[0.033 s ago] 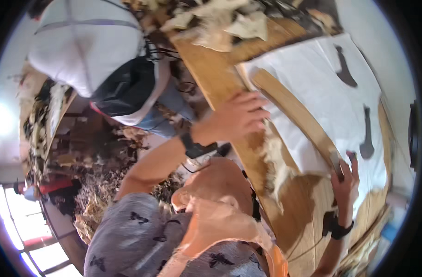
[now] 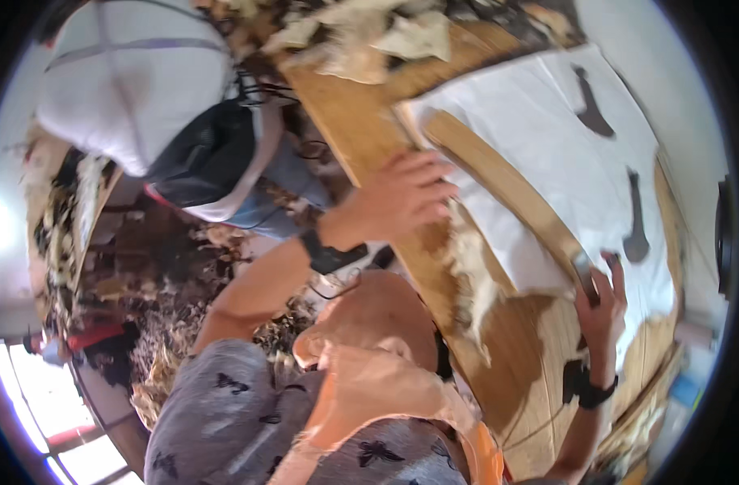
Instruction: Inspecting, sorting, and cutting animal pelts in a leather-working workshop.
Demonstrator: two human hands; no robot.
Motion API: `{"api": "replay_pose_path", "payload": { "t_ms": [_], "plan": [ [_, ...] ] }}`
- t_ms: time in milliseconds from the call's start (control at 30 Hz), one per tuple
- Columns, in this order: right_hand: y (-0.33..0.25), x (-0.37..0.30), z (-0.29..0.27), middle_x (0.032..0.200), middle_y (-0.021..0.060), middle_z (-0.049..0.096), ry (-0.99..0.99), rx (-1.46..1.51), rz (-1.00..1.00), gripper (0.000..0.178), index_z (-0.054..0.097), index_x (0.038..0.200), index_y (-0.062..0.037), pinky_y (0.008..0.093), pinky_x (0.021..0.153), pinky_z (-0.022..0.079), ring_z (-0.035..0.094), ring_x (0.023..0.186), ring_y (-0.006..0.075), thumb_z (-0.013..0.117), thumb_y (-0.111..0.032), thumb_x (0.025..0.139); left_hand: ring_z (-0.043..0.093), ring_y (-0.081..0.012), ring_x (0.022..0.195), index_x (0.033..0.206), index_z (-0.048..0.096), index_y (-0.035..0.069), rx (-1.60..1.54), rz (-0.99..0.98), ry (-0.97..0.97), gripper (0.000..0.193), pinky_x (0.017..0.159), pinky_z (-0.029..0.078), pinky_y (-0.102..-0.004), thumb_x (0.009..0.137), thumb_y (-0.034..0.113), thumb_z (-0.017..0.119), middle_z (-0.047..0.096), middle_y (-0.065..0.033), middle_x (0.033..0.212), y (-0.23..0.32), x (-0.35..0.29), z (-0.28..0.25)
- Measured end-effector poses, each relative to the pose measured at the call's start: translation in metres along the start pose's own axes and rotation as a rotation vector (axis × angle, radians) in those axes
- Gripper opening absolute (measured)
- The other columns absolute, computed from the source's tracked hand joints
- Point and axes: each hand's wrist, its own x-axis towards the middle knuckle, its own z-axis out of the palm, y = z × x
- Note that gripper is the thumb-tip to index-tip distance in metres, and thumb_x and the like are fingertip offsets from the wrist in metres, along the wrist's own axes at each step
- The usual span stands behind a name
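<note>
My right hand clasps the strip, fingers curled, likely for steadiness; my left hand, half-open, seemingly empty, spans the surface's left edge.

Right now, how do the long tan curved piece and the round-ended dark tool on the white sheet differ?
The long tan curved piece is much longer than the round-ended dark tool. The piece runs diagonally across the view, while the tool lies nearly upright in it. The right hand is at the piece's lower end; no hand touches the tool.
</note>
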Motion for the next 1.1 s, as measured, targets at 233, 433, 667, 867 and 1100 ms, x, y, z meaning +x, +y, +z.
{"api": "replay_pose_path", "payload": {
  "t_ms": [233, 433, 667, 867, 1100],
  "plan": [
    [-0.036, 0.011, -0.029, 0.060, 0.0034, 0.055, 0.078, 0.280, 0.292, 0.020, 0.062, 0.091, -0.0011, 0.0214, 0.049, 0.041, 0.052, 0.051, 0.0099, 0.062, -0.011, 0.074, 0.032, -0.0252, 0.122, 0.112, 0.055, 0.013, 0.128, -0.071, -0.121, 0.032, 0.100, 0.022, -0.0447, 0.084, 0.026, 0.048, 0.047, -0.0049, 0.123, 0.025, 0.011, -0.020],
    [-0.032, 0.022, -0.028, 0.094, 0.0098, 0.051, 0.187, 1.771, 0.166, 0.036, 0.047, 0.106, 0.0012, 0.0235, 0.065, 0.042, 0.049, 0.080, 0.0128, 0.037, -0.030, 0.090, 0.030, -0.0240, 0.124, 0.113, 0.055, 0.016, 0.116, 0.038, -0.188, 0.036, 0.098, 0.014, -0.0557, 0.083, 0.035, 0.047, 0.047, -0.0022, 0.124, 0.068, 0.021, -0.005],
    [-0.043, 0.032, 0.026, 0.088, 0.0077, 0.057, -0.365, 1.390, 0.308, 0.028, 0.053, 0.103, -0.0045, 0.0278, 0.069, 0.045, 0.055, 0.073, 0.0168, 0.036, -0.021, 0.088, 0.033, -0.0248, 0.122, 0.109, 0.055, 0.010, 0.077, 0.091, -0.216, 0.041, 0.098, 0.014, -0.0560, 0.082, 0.041, 0.046, 0.048, -0.0029, 0.120, 0.097, 0.012, 0.004],
    [-0.056, 0.039, 0.064, 0.070, 0.0138, 0.058, -0.331, 0.933, -0.067, 0.023, 0.057, 0.096, -0.0012, 0.0325, 0.062, 0.044, 0.056, 0.065, 0.0229, 0.044, -0.018, 0.087, 0.042, -0.0221, 0.107, 0.095, 0.057, 0.007, 0.035, 0.075, -0.133, 0.031, 0.090, 0.027, -0.0491, 0.075, 0.031, 0.057, 0.053, -0.0024, 0.103, 0.121, 0.001, 0.007],
    [-0.061, 0.044, 0.070, 0.065, 0.0157, 0.055, -0.350, 0.826, -0.248, 0.020, 0.058, 0.093, -0.0027, 0.0343, 0.057, 0.044, 0.055, 0.061, 0.0309, 0.047, -0.016, 0.085, 0.046, -0.0251, 0.083, 0.094, 0.056, 0.001, -0.223, 0.011, -0.146, 0.035, 0.072, 0.042, -0.0321, 0.065, 0.018, 0.068, 0.050, -0.0084, 0.086, 0.120, 0.001, 0.012]
  ]
}}
